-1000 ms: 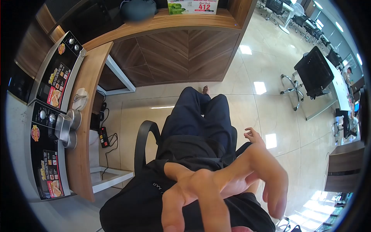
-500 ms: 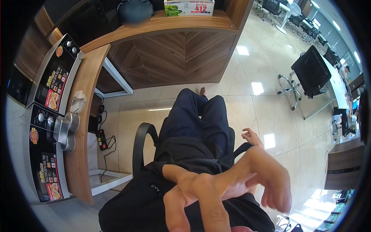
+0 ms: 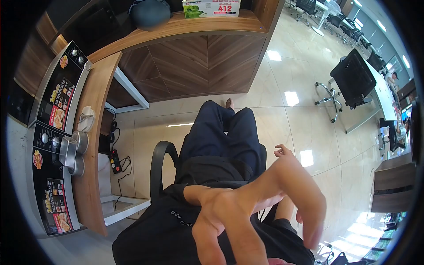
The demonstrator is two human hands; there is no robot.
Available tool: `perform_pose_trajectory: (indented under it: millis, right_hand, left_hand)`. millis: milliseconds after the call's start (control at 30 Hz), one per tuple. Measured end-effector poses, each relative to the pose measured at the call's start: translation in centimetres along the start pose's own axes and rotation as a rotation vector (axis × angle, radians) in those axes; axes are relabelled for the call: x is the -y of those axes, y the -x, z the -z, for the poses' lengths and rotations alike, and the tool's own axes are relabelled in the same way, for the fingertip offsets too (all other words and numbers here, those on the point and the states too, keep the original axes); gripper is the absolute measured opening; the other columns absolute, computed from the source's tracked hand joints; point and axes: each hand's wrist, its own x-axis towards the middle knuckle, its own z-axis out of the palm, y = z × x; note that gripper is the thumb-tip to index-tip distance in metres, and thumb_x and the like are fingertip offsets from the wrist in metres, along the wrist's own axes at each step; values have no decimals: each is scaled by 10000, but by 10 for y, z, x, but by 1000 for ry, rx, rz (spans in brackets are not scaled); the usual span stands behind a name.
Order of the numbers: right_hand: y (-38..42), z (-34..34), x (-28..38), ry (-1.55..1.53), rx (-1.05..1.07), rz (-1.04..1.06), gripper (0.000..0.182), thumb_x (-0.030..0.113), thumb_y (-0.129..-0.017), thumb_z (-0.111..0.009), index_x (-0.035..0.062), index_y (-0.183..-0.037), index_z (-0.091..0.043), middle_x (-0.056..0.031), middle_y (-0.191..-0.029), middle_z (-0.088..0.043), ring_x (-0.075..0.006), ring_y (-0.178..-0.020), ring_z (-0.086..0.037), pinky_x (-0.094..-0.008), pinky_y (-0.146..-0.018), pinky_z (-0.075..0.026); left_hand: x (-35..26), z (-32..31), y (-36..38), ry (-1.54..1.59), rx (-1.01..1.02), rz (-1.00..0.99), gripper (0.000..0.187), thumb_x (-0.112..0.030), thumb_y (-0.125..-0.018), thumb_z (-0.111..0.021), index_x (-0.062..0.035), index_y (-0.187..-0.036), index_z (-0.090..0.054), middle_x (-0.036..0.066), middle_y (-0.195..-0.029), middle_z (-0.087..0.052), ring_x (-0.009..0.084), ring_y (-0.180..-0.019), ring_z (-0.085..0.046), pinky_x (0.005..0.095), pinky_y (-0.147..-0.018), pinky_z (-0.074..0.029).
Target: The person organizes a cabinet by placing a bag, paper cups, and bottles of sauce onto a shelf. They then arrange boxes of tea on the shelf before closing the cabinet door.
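Note:
My left hand [image 3: 229, 212] is raised very close to the camera, its fingers bent and spread apart, with nothing visible between them. Some of its fingertips run past the bottom edge. Behind it, over the right side of the chair, my right hand [image 3: 282, 151] shows small, its fingers apart and holding nothing visible. Part of that hand and its forearm is hidden by the left one. Below both lies my lap in dark trousers [image 3: 216, 137], on a chair with a black armrest [image 3: 154, 165].
On the left a wooden table [image 3: 92, 176] bears two ovens [image 3: 62, 101], metal cups [image 3: 79, 143] and a white object [image 3: 86, 118]. A box [image 3: 212, 9] stands on the shelf ahead. At right are an office chair [image 3: 353, 79] and a distant person [image 3: 392, 81].
The view has shifted slightly. My left hand's raised finger has moved down and a little left, and the fingers at the bottom have moved right. My right hand has shifted slightly up.

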Motion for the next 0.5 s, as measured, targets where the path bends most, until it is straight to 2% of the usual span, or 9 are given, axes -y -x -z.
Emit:
perform_pose_trajectory:
  millis: [67, 100, 167, 300, 400, 500]
  right_hand:
    - [5, 1, 9, 19, -15, 0, 443, 312, -951, -697, 88, -1315, -580, -167, -1104, -733, -281, -1023, -709, -389, -890, -553]
    - [5, 0, 10, 28, -21, -1, 445, 312, -950, -698, 89, -1316, -579, -167, -1102, -734, -281, -1022, -708, -388, -888, -554]
    - [7, -1, 12, 33, -22, 3, 445, 311, -949, -700, 90, -1316, -579, -164, -1097, -735, -279, -1015, -709, -388, -882, -555]
    - [4, -1, 9, 32, -29, 8, 439, 305, -950, -699, 93, -1315, -581, -159, -1094, -737, -277, -1005, -709, -390, -873, -555]
    - [5, 1, 10, 42, -29, -11, 439, 307, -948, -700, 98, -1315, -581, -159, -1097, -737, -277, -1005, -709, -392, -872, -557]
    - [-1, -2, 1, 42, -31, 9, 444, 306, -942, -706, 94, -1313, -583, -156, -1080, -739, -266, -984, -710, -383, -857, -556]
  left_hand:
    - [-14, -18, 2, -52, -182, 142, 510, -577, -931, -627, -268, -1336, -613, 178, -1280, -416, 274, -1149, -436, 403, -941, -420]
    - [-17, -29, 2, -113, -304, 149, 361, -553, -964, -597, -309, -1218, -675, 123, -1257, -441, 273, -1167, -447, 400, -898, -430]
    - [-20, -35, 2, -219, -421, 157, 264, -523, -1006, -553, -357, -1100, -736, 64, -1232, -462, 276, -1181, -462, 399, -854, -440]
    - [-18, -27, -3, -382, -403, 116, 304, -532, -1031, -474, -391, -1099, -735, 54, -1232, -448, 292, -1153, -482, 415, -857, -432]
    - [-8, -26, 0, -507, -434, 40, 424, -619, -1023, -364, -431, -1095, -737, 64, -1243, -448, 299, -1106, -510, 436, -870, -413]
    - [-4, -22, 2, -511, -423, 44, 428, -629, -1020, -363, -432, -1081, -737, 58, -1244, -446, 292, -1114, -507, 438, -876, -407]
